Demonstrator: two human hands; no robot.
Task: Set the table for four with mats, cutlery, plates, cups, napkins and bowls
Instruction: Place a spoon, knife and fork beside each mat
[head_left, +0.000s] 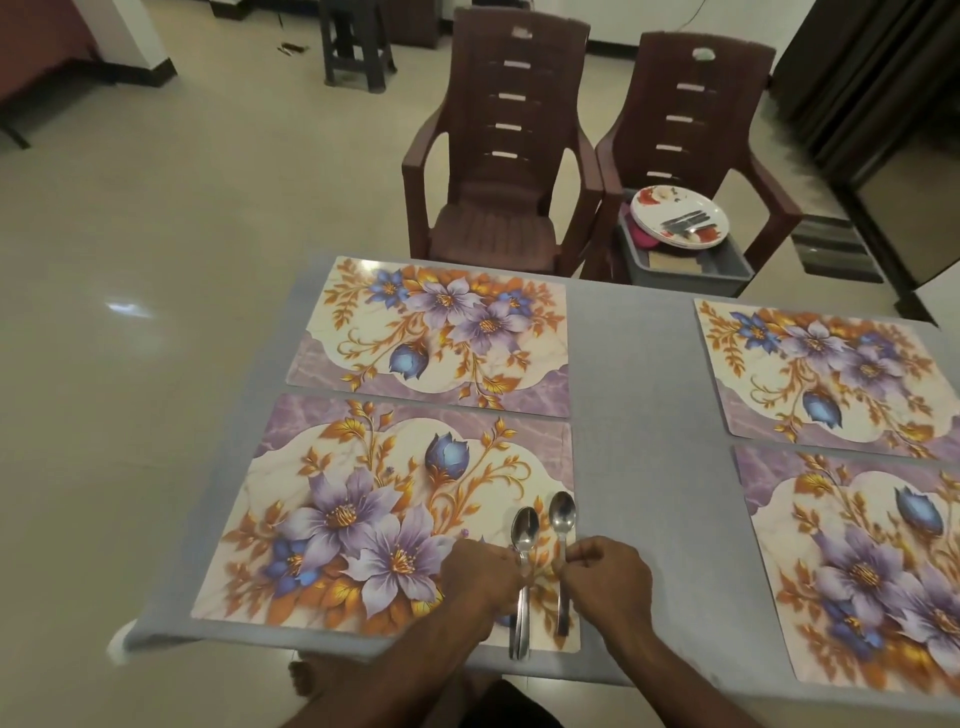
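Observation:
Four floral mats lie on the grey table: near left mat (332, 519), far left mat (436, 332), far right mat (831, 374), near right mat (872, 571). My left hand (480, 577) pinches the handles of a bunch of spoons (523, 535) at the near left mat's right edge. My right hand (608, 577) pinches the handle of a single spoon (562, 514) lying just right of them. Plates (675, 218) with cutlery on top sit in a grey tub (727, 270) on a chair.
Two brown plastic chairs (498, 156) stand at the table's far side, the right one (691, 104) carrying the tub. A dark stool (358, 47) stands far back on the tiled floor. My bare foot (311, 675) shows under the table's near edge.

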